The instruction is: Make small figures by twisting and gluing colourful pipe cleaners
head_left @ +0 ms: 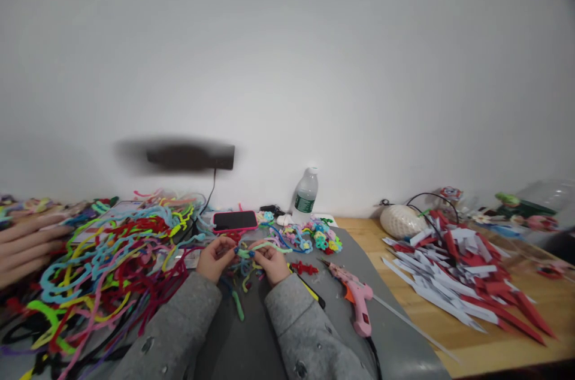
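Note:
In the middle of the head view my left hand (216, 258) pinches one end of a small blue and pale green pipe cleaner piece (245, 253). On its other side my right hand (272, 262) grips the same piece with thumb and fingertips. A pale green strand runs over the right fingers. Pipe cleaner scraps lie on the grey mat (242, 344) just below and behind the hands. Close to the right hand are a red pipe cleaner piece (304, 268) and a yellow and black tool (314, 294), partly covered by the sleeve.
A large tangle of colourful pipe cleaners (112, 260) spreads to the left, where another person's hand (27, 248) reaches in. Behind lie a phone (234, 221), a bottle (306, 195) and pipe cleaner flowers (321, 236). A pink glue gun (357, 296) and red and white paper strips (476, 272) lie right.

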